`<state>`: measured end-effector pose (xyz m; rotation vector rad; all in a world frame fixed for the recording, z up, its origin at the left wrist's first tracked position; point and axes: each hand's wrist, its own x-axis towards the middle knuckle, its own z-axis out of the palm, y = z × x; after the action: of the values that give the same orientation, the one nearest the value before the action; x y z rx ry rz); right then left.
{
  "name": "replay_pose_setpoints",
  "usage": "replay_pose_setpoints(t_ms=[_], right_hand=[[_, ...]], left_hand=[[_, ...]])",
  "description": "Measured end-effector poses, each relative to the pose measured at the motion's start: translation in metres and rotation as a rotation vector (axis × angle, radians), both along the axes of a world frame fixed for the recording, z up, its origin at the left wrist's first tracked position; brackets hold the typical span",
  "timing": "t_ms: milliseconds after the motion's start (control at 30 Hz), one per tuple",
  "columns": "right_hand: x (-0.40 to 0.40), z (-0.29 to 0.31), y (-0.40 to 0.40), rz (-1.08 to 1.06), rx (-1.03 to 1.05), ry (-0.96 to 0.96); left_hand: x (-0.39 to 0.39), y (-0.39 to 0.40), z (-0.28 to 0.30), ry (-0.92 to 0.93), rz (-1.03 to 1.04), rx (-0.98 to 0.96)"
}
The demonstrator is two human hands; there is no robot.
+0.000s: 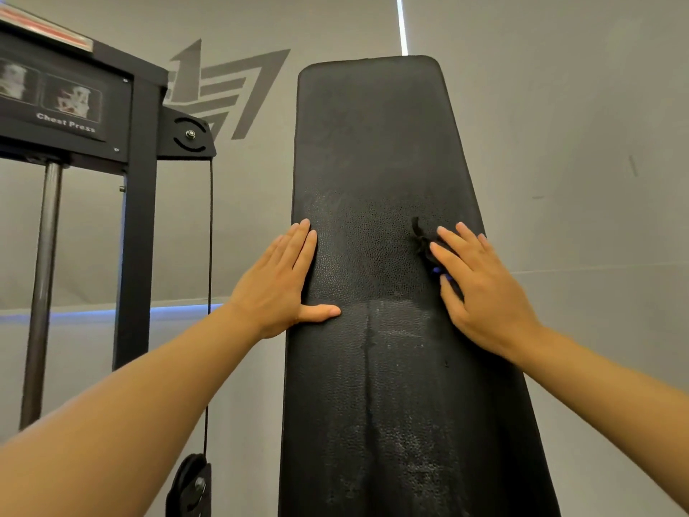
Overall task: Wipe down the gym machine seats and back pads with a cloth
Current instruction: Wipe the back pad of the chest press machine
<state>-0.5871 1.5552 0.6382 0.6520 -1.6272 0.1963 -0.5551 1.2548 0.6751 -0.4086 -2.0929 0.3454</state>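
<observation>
A tall black back pad (376,173) stands upright, textured, narrowing toward its rounded top. A dark cloth (423,242) with a blue trace lies bunched against its right middle.

Soft, even light; a bright strip (402,24) glares overhead, my pad (376,143) shines faintly, and edges bow.

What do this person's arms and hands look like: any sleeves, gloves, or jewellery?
Both forearms are bare as far as the frame shows, with no sleeves in view. The left hand and right hand wear no gloves, and no watch, bands or rings show. The nails are short and plain.
</observation>
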Motion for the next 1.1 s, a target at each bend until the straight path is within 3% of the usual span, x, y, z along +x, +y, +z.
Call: replay_pose_setpoints(t_ms=[100,267,367,500,667,833,967,1100], right_hand=[[0.004,0.000,-0.022,0.023,-0.054,-0.012],[0.003,0.025,-0.020,0.024,0.093,0.050],[0.003,0.033,-0.015,0.050,0.121,-0.024],[-0.001,0.018,-0.014,0.228,-0.015,-0.090],[-0.004,-0.001,-0.002,0.140,-0.033,0.035],[0.006,-0.029,0.002,0.128,-0.243,-0.024],[0.014,-0.055,0.010,0.095,-0.111,-0.015],[0.002,-0.027,0.015,0.021,0.007,0.001]], left_hand=[[0.003,0.005,-0.001,0.021,0.043,-0.032],[0.000,0.007,-0.002,0.024,0.056,-0.049],[-0.002,0.006,-0.006,0.022,0.002,-0.035],[-0.007,0.002,-0.011,-0.010,-0.067,0.057],[0.000,0.005,-0.016,-0.051,-0.087,0.110],[0.002,0.010,-0.026,-0.058,-0.088,0.142],[0.002,0.012,-0.029,-0.055,-0.082,0.156],[0.002,0.013,-0.030,-0.059,-0.071,0.163]])
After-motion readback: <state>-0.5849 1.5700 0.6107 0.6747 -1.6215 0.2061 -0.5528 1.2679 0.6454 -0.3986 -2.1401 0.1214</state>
